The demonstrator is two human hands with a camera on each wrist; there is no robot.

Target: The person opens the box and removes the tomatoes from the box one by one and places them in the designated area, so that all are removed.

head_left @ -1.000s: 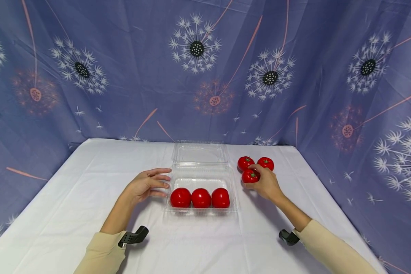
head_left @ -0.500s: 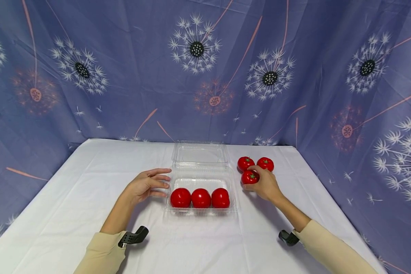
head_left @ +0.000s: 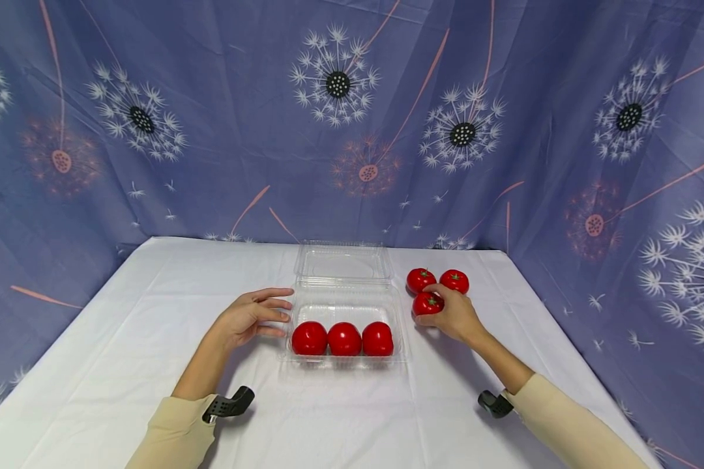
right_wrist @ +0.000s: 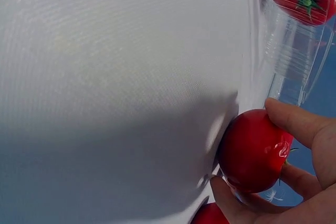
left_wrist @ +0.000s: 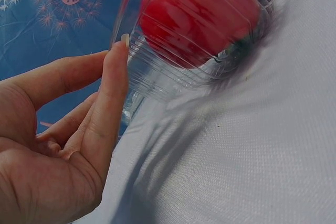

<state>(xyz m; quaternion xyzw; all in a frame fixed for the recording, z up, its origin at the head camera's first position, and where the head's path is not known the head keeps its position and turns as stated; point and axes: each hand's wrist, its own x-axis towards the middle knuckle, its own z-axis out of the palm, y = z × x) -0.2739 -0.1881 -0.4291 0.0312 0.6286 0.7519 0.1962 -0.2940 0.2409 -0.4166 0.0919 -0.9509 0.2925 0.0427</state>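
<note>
A clear plastic clamshell box [head_left: 352, 296] stands on the white cloth with its lid folded back. Along its near side sit three red tomatoes [head_left: 344, 339]. My left hand [head_left: 252, 318] is at the box's left wall, fingers loosely extended; in the left wrist view a fingertip [left_wrist: 122, 45] meets the plastic beside a tomato [left_wrist: 199, 17]. To the right of the box, my right hand [head_left: 454, 316] grips a tomato [head_left: 427, 305] with a green calyx, thumb and fingers around it. In the right wrist view this tomato [right_wrist: 254, 150] is low over the cloth; contact is unclear.
Just beyond the right hand lie two more tomatoes, one at left [head_left: 420, 280] and one at right [head_left: 455, 281]. The white-covered table [head_left: 340, 417] meets a blue dandelion-print curtain [head_left: 240, 130] behind and at the sides.
The tomato in my right hand has shifted slightly left and towards me, its calyx turning a little. My left hand, the box and the other tomatoes stay where they were.
</note>
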